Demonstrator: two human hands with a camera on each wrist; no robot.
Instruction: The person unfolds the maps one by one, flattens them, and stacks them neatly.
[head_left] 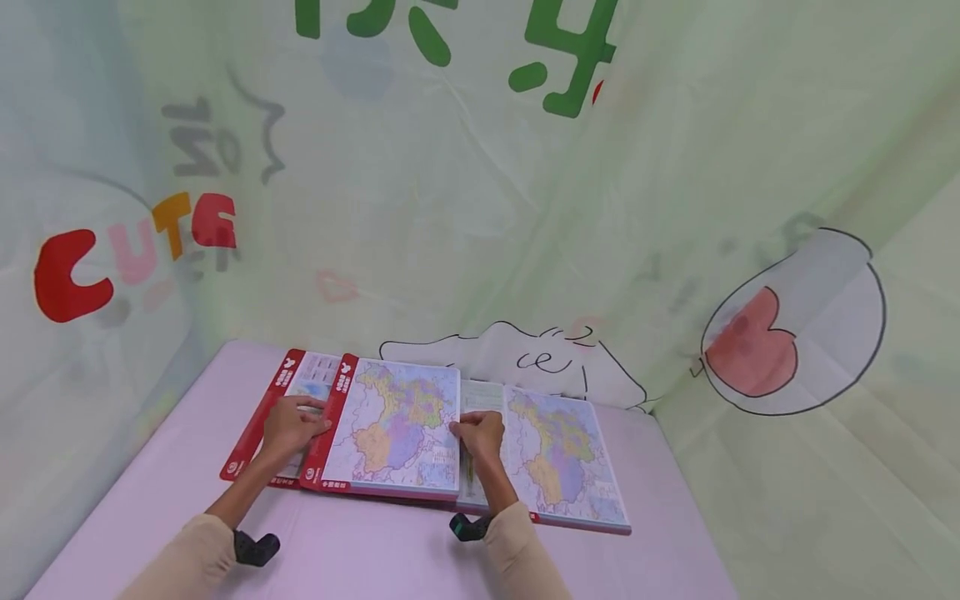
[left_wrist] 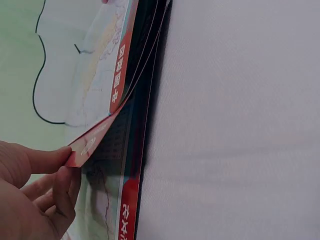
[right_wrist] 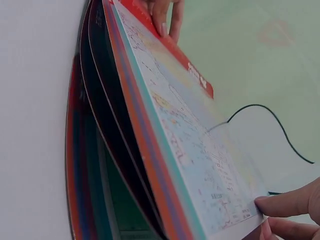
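Between both hands is a map booklet point(head_left: 405, 421) with a red left strip and a coloured map on top. My left hand point(head_left: 288, 425) pinches that red strip point(left_wrist: 92, 145) between thumb and fingers, lifting it in the left wrist view. At the opposite side, my right hand point(head_left: 482, 433) pinches the white edge, its thumb on top in the right wrist view. Under the booklet's left side lies a red-edged sheet point(head_left: 251, 433), partly covered. A second map point(head_left: 558, 458) lies to the right, beside a pale green strip point(head_left: 483, 392).
The pink-white tabletop point(head_left: 360, 550) carries everything. Pale green printed curtains point(head_left: 450, 233) hang close behind and at both sides. Dark wrist devices point(head_left: 257, 550) sit at both cuffs.
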